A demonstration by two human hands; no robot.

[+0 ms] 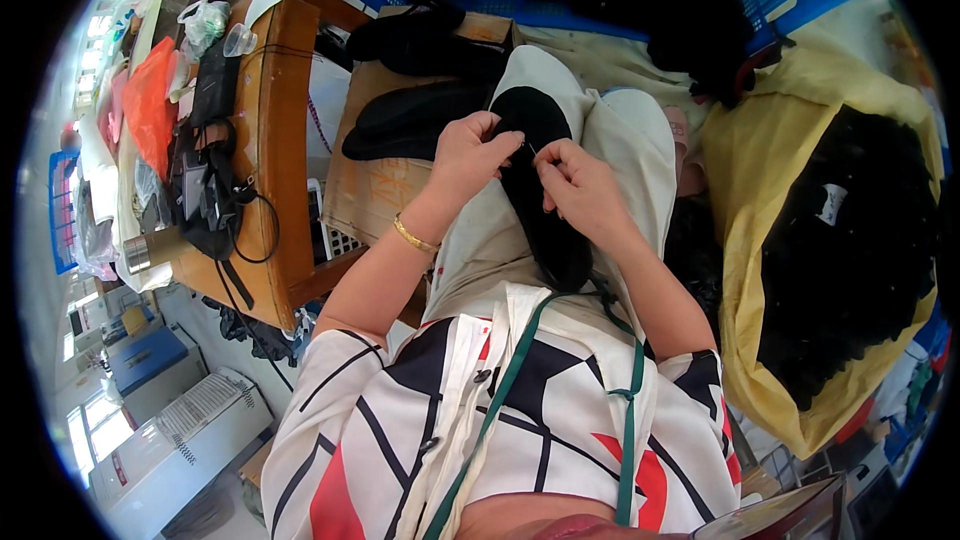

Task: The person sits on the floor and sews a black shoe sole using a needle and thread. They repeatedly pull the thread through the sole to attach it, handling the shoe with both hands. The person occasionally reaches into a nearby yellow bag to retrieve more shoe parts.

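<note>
Closest to me is the patterned top (340, 420); past it, the black shoe (550, 230) lies lengthwise on the pale trousers (640, 170), between the 2 hands. I read the left hand (468, 155) as holding the shoe's side in a pinched grip. The right hand (585, 190) has a narrow grip at the shoe; I can't tell what is between its fingertips. Farther out I see more black shoes (420, 112) on cardboard (375, 200), the yellow sack (735, 320) at right, then the blue crate (805, 2).
</note>
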